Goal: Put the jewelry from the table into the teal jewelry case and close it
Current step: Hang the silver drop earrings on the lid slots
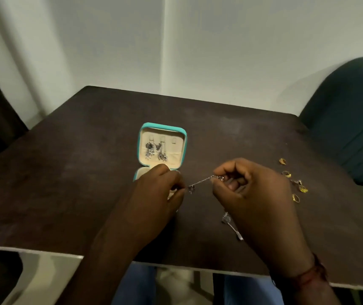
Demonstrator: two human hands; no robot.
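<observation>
Teal jewelry case [162, 126] lying open in the middle of the table [66, 172], two dangling silver earrings [156, 150] hung inside its opened lid, base half hidden behind left hand [160, 194]; silver chain [202, 182] stretched just right of the base, pinched at one end by left fingertips, at the other by curled right hand [253, 194]; second silver piece [231, 225] lying beside right hand; gold rings [286, 174] scattered further right.
</observation>
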